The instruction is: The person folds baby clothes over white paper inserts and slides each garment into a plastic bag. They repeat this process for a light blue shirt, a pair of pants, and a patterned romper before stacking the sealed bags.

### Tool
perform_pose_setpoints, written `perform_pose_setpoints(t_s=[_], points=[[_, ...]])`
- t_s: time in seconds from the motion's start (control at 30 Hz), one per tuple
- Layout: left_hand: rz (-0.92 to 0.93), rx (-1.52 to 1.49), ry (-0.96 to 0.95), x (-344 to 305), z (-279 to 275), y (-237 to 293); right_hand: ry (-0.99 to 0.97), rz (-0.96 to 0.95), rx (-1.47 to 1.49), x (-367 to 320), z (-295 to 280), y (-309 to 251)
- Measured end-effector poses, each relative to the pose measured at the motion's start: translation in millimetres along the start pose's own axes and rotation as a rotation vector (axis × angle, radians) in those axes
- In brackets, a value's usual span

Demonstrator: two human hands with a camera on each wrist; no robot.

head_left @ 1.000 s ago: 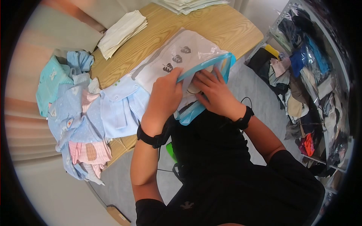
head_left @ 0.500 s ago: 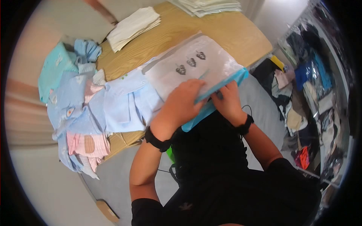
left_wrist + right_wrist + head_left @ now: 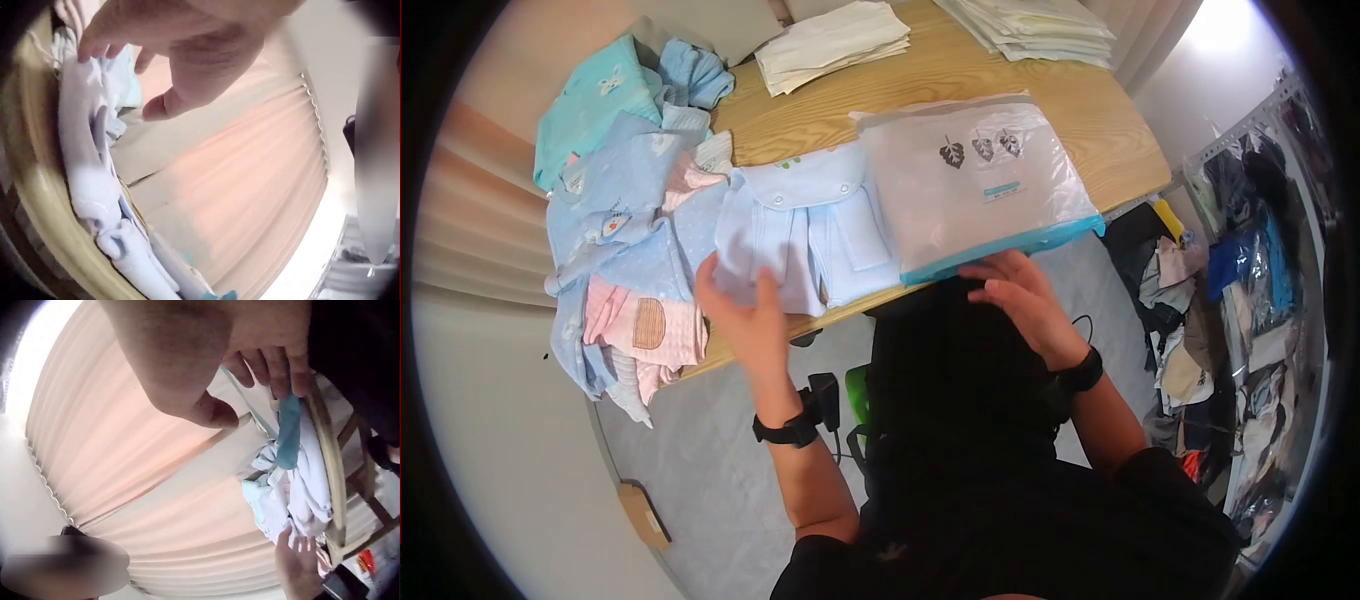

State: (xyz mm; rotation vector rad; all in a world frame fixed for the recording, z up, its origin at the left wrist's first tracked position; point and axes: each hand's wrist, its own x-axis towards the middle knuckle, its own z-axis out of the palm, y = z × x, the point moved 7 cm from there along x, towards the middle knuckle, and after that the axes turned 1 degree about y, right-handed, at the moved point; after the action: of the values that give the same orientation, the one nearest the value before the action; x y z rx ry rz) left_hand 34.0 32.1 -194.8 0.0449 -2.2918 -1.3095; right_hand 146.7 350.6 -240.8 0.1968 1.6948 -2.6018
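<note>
My left hand (image 3: 745, 325) hovers with spread fingers over the near left part of a folded light-blue baby garment (image 3: 855, 235) with a snap-buttoned flap. In the left wrist view its fingertips reach toward the cloth and grip nothing. A clear plastic bag (image 3: 930, 205) with three printed leaves and a blue strip (image 3: 1040, 240) along its near edge lies flat to the right of the garment. My right hand (image 3: 1035, 305) is just below that strip, fingers loosely bent. In the right wrist view the fingers overlap the strip's end.
A heap of baby clothes (image 3: 615, 180) in blue, teal and pink covers the table's left end and hangs over its edge. White flat bags (image 3: 835, 45) and more stacked packages (image 3: 1035, 35) lie at the back. A shelf with clothes (image 3: 1250, 330) stands to the right.
Both hands have let go of the bag's blue opening, and the bag now lies flat on the table. My left hand has moved left over the blue garment. The view has shifted too.
</note>
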Motion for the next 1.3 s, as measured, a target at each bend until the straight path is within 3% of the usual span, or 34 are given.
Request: perform_pose_setpoints(t_s=[0.1,0.17,0.27,0.3,0.37,0.47,0.5,0.73,0.83,0.93,1.03,1.13,1.23,1.3], points=[[-0.323,-0.297,0.185,-7,-19,-35,0.068,-0.171,0.046,12,1,-10],[-0.560,-0.618,0.226,-19,-18,-35,0.006,-0.024,0.168,8,-8,15],[-0.792,-0.978,0.103,-29,-5,-48,-0.135,0.308,0.157,-7,11,44],[-0.765,-0.985,0.059,-30,1,-50,-0.191,0.439,0.119,-14,23,52],[-0.704,-1.000,-0.034,-32,24,-52,-0.173,0.433,0.137,-17,41,54],[-0.638,-0.821,0.016,-34,26,-37,-0.197,0.413,0.136,-11,56,57],[-0.522,-0.801,0.060,-32,23,-38,-0.219,0.416,0.151,-9,60,57],[-0.569,-0.785,0.073,-53,-3,-32,-0.218,0.451,0.297,-5,79,54],[-0.538,-0.760,0.067,-58,-18,-19,-0.159,0.510,0.458,-6,81,61],[-0.564,-0.651,-0.081,-63,-26,-26,0.052,0.523,0.510,-2,71,67],[-0.542,-0.549,-0.061,-63,-35,-43,0.175,0.421,0.446,3,63,74],[-0.144,-0.037,0.099,-59,-54,2,0.165,0.381,0.356,-1,74,71],[0.213,0.404,0.080,-61,-58,36,0.067,0.315,0.064,-8,81,78],[0.170,0.109,-0.036,-58,-53,56,0.031,0.201,-0.075,-14,92,64]])
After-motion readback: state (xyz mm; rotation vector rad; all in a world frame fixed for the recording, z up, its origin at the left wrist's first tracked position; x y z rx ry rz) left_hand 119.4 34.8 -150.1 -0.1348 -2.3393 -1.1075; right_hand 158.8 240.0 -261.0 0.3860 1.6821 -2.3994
